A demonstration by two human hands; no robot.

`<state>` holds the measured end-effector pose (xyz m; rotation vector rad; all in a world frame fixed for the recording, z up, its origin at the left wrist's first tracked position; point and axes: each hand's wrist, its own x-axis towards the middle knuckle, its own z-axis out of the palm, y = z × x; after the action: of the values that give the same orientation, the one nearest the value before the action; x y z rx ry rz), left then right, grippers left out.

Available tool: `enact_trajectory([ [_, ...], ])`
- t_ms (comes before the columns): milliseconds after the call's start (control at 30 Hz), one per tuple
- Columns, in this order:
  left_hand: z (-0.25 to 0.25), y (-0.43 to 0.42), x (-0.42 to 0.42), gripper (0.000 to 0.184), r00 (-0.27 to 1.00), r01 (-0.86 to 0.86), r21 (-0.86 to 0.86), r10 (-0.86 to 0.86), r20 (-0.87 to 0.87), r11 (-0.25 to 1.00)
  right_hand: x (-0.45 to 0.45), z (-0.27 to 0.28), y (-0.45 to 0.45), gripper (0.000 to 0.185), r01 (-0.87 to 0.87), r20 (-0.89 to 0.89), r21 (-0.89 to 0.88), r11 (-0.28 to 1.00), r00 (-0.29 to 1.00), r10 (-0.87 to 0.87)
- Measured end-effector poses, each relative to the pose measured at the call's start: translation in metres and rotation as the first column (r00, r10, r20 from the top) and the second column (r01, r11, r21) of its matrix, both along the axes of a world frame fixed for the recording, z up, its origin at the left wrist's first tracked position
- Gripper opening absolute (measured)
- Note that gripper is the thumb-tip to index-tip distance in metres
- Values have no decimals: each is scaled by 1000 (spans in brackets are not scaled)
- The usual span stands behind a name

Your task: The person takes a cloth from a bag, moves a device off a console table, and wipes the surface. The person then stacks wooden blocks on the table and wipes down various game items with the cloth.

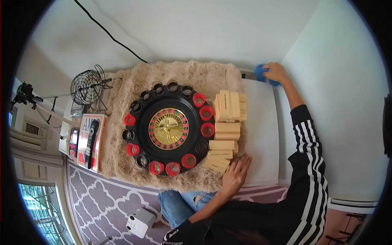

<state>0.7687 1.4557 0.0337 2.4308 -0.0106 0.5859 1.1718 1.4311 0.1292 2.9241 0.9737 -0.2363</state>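
At the back right corner of the white table [263,134], my right hand [275,72] grips a blue cloth [261,73], which bunches out on both sides of the fingers. My left hand [237,173] lies flat with fingers stretched beside the nearest wooden blocks [217,164], at the edge of a beige fur cover [175,181]. Stacks of pale wooden blocks [230,106] line the cover's right side. Left of them sits a black roulette wheel [169,128] with a gold centre, ringed by red shot glasses [207,130] and dark shot glasses [158,87].
On the left stands a black wire ball cage [87,86]. In front of it, a black remote-like device [90,141] lies on a red-and-white box [100,143]. A black cable [112,36] runs down the wall. A white device [140,222] stands on the patterned rug [94,200].
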Motion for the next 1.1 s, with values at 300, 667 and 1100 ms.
enact_trajectory([
  [300, 26, 13, -23, 45, 988, 121, 196, -100, -116, 973, -97, -116, -11, 60, -271, 241, 312, 910, 950, 201],
  [667, 62, 23, -7, 36, 985, -98, -80, 108, 138, 992, -111, -117, -21, 60, -183, 287, 272, 945, 953, 102],
  [1100, 91, 34, 9, 37, 983, -168, -276, 181, 25, 946, -398, -116, -1, 55, -67, 88, 815, 576, 996, -8],
])
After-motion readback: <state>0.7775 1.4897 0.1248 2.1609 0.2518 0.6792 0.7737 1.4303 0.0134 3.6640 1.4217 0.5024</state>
